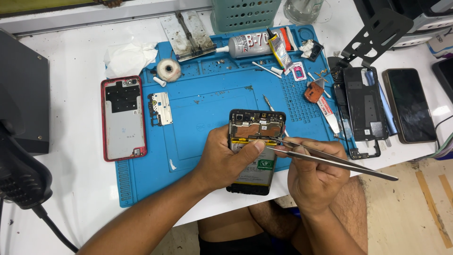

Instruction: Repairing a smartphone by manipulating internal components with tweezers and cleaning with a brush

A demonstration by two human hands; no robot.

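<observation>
Opened phone (pixel 255 137), back off, on blue mat (pixel 198 108) at table's near edge; left hand (pixel 226 158) fingers clamped on its side. Right hand (pixel 314 177) fingers clamped on tweezers (pixel 330 158), tips at board connector. Step judged: connector work; steady, fine tip control needed
</observation>
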